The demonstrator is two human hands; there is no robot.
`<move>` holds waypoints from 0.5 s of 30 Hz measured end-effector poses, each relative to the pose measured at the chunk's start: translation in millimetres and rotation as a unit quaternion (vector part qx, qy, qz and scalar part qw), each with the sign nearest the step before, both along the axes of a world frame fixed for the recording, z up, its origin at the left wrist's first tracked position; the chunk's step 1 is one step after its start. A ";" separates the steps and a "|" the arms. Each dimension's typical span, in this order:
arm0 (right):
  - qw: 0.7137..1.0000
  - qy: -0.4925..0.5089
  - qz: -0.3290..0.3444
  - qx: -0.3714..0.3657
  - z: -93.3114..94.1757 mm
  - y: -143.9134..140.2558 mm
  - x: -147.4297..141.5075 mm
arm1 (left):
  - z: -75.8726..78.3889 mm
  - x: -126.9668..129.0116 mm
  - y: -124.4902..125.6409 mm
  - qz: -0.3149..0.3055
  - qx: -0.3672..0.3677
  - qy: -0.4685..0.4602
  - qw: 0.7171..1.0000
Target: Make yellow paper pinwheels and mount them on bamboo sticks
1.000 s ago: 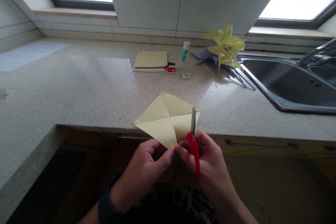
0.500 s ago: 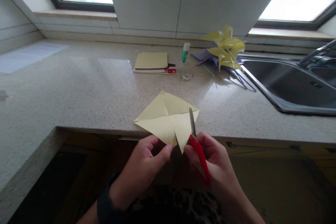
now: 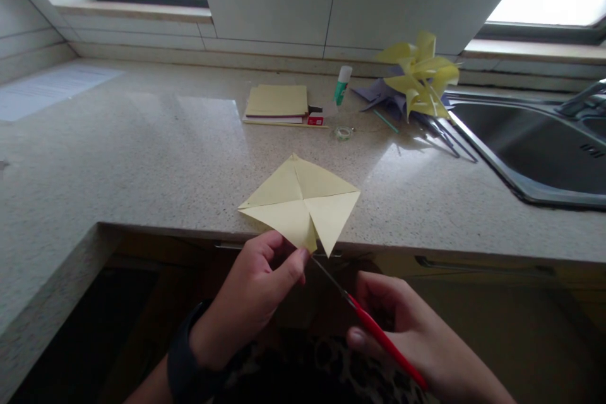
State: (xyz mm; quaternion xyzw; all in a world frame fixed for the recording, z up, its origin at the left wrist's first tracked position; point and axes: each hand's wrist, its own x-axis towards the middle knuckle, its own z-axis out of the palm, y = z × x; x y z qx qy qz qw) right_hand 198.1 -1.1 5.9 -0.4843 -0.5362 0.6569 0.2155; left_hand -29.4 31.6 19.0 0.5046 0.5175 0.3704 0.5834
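Note:
A creased yellow paper square [image 3: 300, 205] hangs over the front edge of the speckled counter [image 3: 142, 158]. A slit runs from its near corner up the crease toward the middle. My left hand [image 3: 253, 300] pinches the paper's near corner, left of the slit. My right hand [image 3: 416, 341] grips red-handled scissors [image 3: 369, 328] low and to the right, blades pointing up-left toward that corner, tips just below the paper.
At the back of the counter lie a stack of yellow paper [image 3: 277, 103], a glue stick [image 3: 342, 84], a tape roll [image 3: 343, 133] and yellow paper pinwheels [image 3: 419, 76]. A steel sink [image 3: 540, 151] is at the right. White sheets [image 3: 47, 85] lie far left.
The scissors have come off the paper: my right hand drew them down and to the right, and the blades now tilt up-left. The cut at the near corner has opened.

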 end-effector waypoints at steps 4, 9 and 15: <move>1.000 -0.004 -0.004 -0.001 -0.6 0.4 0.3 | -0.1 -1.9 0.2 -0.001 0.000 0.007 1.000; 1.000 0.018 -0.008 -0.024 -0.2 -0.2 0.8 | -0.7 -3.9 -0.1 -0.003 0.003 0.000 1.000; 1.000 0.023 -0.014 -0.013 -2.4 -0.4 2.5 | -2.6 -3.5 0.7 -0.004 -0.005 -0.032 0.999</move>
